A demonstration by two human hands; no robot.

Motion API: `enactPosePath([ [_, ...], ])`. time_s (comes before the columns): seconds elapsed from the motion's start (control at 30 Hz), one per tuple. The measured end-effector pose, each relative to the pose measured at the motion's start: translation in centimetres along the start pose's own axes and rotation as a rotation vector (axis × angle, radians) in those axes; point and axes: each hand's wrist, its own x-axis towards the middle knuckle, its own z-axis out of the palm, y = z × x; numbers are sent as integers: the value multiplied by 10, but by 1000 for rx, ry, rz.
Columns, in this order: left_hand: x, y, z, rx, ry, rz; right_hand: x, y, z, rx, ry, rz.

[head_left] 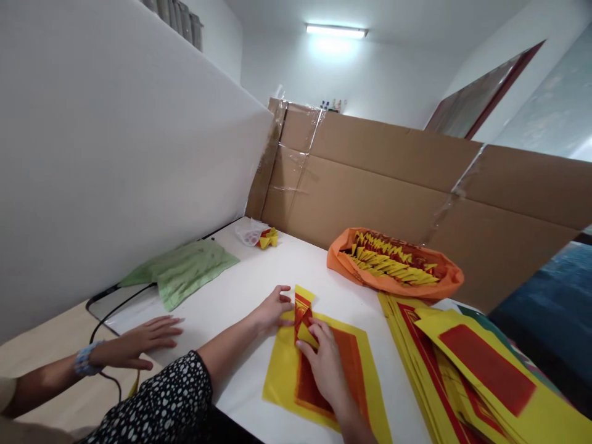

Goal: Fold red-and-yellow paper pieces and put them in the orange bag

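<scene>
A yellow paper sheet point(277, 382) with a printed red-orange rectangle lies flat on the white table. Over its far edge stands a narrow folded piece of yellow and red paper point(303, 308), its pointed end downward. My right hand point(326, 364) pinches the lower right part of this folded paper between thumb and fingers. My left hand point(272, 309) is at its left side, fingers bent and apart, with the fingertips close to the fold; whether they touch it I cannot tell.
Another person's hand point(139, 342) with a beaded bracelet rests at left, near a green cloth point(194, 271) and a black cable. An orange bag point(342, 256) holds many folded papers. Stacked yellow-red sheets point(490, 370) lie at right. A cardboard wall point(370, 166) borders the back; a plastic bag point(251, 232) sits there.
</scene>
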Motion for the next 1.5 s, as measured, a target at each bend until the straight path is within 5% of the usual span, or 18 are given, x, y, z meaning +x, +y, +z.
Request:
enactPosePath([
  [0.33, -13, 10, 11, 14, -151, -10, 1, -20, -14, 257, -101, -80],
  [0.73, -21, 18, 24, 41, -136, 58, 14, -32, -9, 38, 137, -115],
  [1.0, -24, 22, 25, 1, -141, 48, 18, -30, -3, -87, 94, -241],
  [1.2, -27, 25, 27, -68, -164, 47, 23, -26, 1, -194, 327, -275],
  [1.5, -27, 23, 25, -197, -185, 15, 11, -29, -11, 91, 11, -193],
])
